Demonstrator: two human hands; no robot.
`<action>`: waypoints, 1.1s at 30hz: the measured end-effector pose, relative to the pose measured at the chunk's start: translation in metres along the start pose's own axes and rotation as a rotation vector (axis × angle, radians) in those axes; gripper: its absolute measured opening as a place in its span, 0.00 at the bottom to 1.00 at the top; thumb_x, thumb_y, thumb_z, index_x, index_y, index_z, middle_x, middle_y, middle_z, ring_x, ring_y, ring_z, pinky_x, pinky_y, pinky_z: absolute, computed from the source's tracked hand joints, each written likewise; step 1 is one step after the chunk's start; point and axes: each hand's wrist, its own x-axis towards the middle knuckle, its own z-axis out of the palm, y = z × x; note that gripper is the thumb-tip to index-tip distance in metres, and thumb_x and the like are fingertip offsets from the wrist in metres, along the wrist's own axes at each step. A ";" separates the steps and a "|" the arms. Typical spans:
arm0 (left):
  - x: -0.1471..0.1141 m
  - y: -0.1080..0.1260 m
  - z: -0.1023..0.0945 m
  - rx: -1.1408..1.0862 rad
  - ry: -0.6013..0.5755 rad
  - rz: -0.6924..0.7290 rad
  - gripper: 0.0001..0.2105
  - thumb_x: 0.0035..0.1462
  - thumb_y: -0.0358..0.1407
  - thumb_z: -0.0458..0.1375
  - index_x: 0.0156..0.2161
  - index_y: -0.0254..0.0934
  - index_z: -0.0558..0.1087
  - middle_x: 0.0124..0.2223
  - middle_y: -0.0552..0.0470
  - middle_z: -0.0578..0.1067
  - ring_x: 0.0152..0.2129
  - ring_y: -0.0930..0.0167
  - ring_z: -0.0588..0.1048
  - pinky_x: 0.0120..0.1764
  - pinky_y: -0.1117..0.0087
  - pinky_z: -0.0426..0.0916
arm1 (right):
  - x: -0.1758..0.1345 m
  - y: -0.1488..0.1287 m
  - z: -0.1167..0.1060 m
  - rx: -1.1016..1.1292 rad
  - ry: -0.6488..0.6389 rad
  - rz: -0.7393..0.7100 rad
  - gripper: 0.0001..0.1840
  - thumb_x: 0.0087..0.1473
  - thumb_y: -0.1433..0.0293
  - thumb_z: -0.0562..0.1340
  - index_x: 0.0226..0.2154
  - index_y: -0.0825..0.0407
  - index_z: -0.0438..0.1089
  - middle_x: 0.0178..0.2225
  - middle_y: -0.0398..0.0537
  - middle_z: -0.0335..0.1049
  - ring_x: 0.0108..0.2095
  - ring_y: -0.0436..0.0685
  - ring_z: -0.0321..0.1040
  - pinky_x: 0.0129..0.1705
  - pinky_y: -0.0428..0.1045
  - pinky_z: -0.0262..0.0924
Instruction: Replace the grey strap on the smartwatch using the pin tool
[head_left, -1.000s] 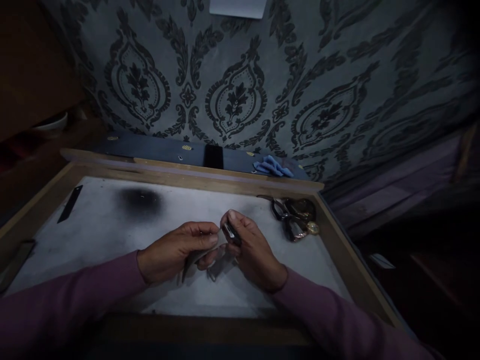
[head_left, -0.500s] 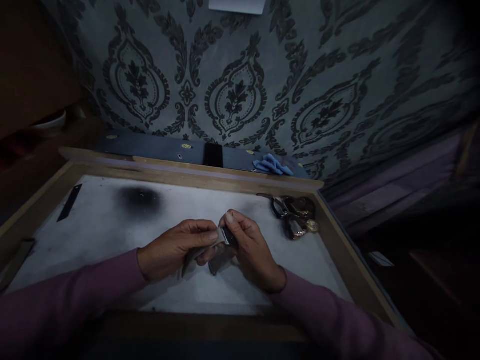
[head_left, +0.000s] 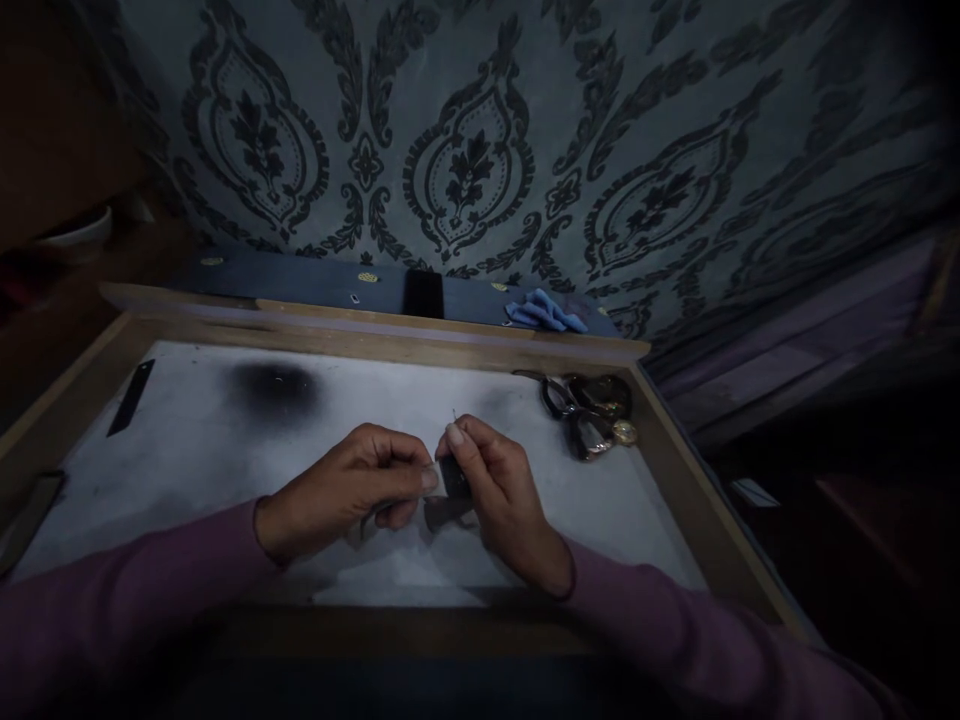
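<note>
Head | both hands (head_left: 420, 490) pinch watch (head_left: 452, 480) | grey tray (head_left: 225, 450), patterned wallpaper (head_left: 465, 170)

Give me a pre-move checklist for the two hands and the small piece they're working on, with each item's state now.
1. Left hand grips the strap: ok.
2. Right hand pinches the small dark body: ok.
3. Strap seated in the body: cannot tell, fingers and dim light hide the joint.
4. Work held above the tray, inside its wooden rim: ok.
5. Pile of watches lies apart from both hands: ok.
</note>
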 end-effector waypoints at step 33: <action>0.004 -0.009 -0.011 0.221 -0.012 0.156 0.12 0.61 0.44 0.56 0.40 0.35 0.68 0.27 0.57 0.66 0.21 0.77 0.62 0.25 0.74 0.57 | 0.014 0.004 -0.001 0.425 0.010 0.364 0.25 0.48 0.48 0.66 0.26 0.52 0.64 0.16 0.33 0.53 0.14 0.42 0.43 0.14 0.40 0.33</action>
